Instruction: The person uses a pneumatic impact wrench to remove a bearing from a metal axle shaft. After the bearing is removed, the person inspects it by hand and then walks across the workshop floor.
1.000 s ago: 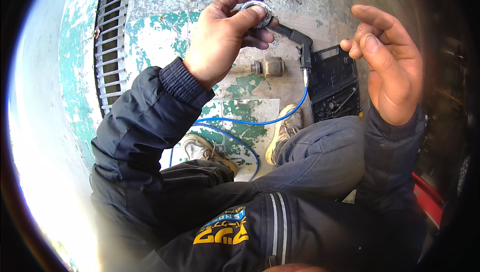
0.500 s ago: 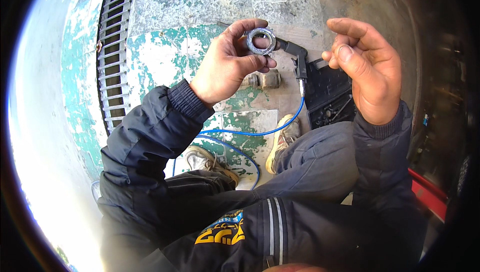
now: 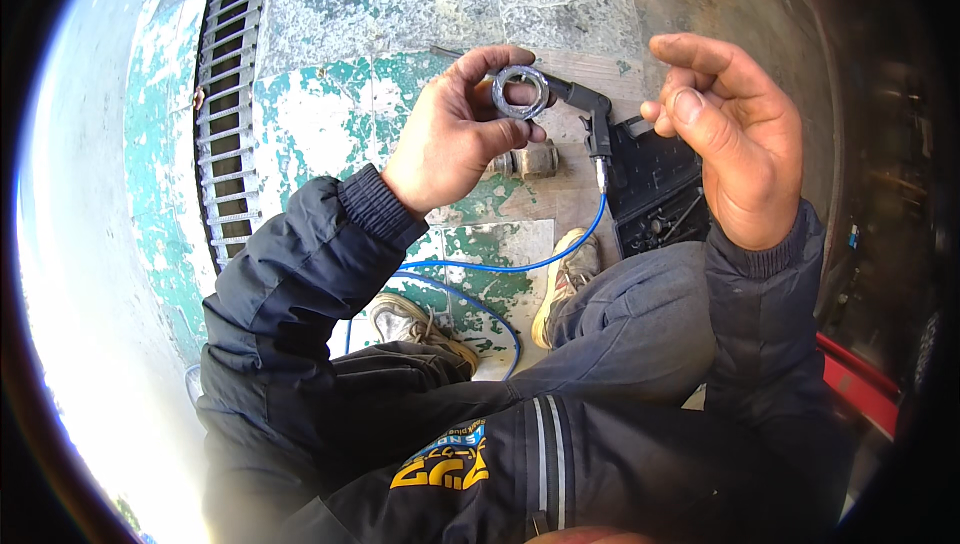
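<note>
A greasy grey metal ring (image 3: 499,94) is held upright between the thumb and fingers of my left hand (image 3: 452,134), its round opening facing me. Fingers of that hand show behind the ring and through its hole. My right hand (image 3: 742,149) is raised off to the right, apart from the ring. Its index finger reaches out, the other fingers curl loosely near the thumb, and I see nothing held in it. Beyond the ring, on the floor, lies a black air tool (image 3: 598,129), partly hidden by my left hand.
A blue air hose (image 3: 530,266) runs from the tool past my shoes (image 3: 565,279). A worn cylindrical metal part (image 3: 540,160) lies below the ring in view. An open black tool case (image 3: 655,189) sits at right. A floor drain grate (image 3: 228,114) runs along the left.
The ring and my left fingers have dipped slightly, with the ring turned a little. My right hand has hardly moved.
</note>
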